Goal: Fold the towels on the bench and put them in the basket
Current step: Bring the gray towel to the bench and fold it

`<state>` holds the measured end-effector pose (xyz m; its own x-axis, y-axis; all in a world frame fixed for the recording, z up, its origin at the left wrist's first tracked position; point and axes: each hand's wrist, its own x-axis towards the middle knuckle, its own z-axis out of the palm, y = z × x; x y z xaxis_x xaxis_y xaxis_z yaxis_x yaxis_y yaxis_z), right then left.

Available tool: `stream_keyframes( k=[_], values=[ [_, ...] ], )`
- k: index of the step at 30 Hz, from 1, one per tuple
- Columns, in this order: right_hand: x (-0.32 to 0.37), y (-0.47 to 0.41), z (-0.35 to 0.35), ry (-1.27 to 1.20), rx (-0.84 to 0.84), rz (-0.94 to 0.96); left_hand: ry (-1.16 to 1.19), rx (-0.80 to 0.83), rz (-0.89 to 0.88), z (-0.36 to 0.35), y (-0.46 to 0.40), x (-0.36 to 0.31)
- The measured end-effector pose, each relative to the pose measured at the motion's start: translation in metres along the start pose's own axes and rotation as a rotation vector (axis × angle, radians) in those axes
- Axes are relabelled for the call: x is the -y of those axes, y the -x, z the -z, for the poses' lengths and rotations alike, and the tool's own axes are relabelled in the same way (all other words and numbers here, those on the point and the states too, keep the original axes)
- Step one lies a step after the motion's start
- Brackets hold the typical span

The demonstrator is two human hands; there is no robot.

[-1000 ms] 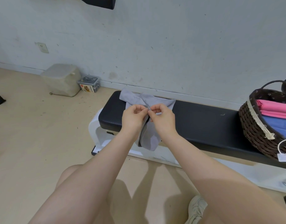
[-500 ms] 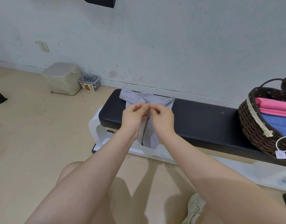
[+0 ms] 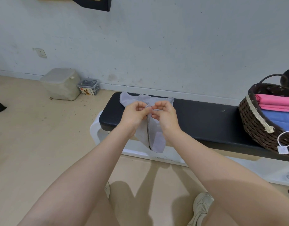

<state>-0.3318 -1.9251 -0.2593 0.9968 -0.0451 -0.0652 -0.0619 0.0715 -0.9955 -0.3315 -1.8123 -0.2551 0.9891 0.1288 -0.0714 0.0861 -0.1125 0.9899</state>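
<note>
I see both hands meeting over the left end of the black padded surface (image 3: pixel 205 118), which runs left to right along the far wall. My left hand (image 3: pixel 134 114) pinches a fold of the thin pale grey towel (image 3: pixel 154 137) between thumb and curled fingers; my right hand (image 3: pixel 166 116) is curled just beside it, fingertips on the same gathered edge, holding it too. Hands nearly touch each other. The grey towel is bunched, its far part lies rumpled on the surface, the near part hangs down off the near edge in front of the white base (image 3: pixel 98 132) of the surface

At the right end of the surface stands a dark brown woven wicker basket (image 3: pixel 254 126) with cream lace trim and a looped handle, a white tag on a string hanging from its near side. Inside it, a folded pink towel (image 3: pixel 275 102) lies on top of a folded blue towel (image 3: pixel 280 118)

On the floor far left against the wall, a beige lidded bin (image 3: pixel 60 84) with a small clear plastic box (image 3: pixel 90 87) touching its right side. Near bottom, a pale sneaker (image 3: pixel 201 204) on the tan floor
</note>
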Motion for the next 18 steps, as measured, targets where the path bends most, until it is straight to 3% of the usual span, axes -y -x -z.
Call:
stream_keyframes(
  k=[5, 10, 15, 18],
  values=[
    [-0.008, 0.007, 0.006, 0.372, 0.179, 0.152, 0.128, -0.036, -0.019, 0.001, 0.000, -0.011],
    [-0.021, 0.006, 0.020, 0.759, -0.087, 0.335, 0.381, -0.062, 0.033, -0.002, -0.001, -0.038],
    [-0.031, 0.005, 0.054, 0.876, -0.092, 0.218, 0.798, -0.056, 0.067, 0.004, 0.000, -0.054],
    [-0.028, 0.006, 0.077, 0.979, -0.185, 0.187, 1.038, -0.095, 0.067, 0.011, -0.003, -0.058]
  ],
)
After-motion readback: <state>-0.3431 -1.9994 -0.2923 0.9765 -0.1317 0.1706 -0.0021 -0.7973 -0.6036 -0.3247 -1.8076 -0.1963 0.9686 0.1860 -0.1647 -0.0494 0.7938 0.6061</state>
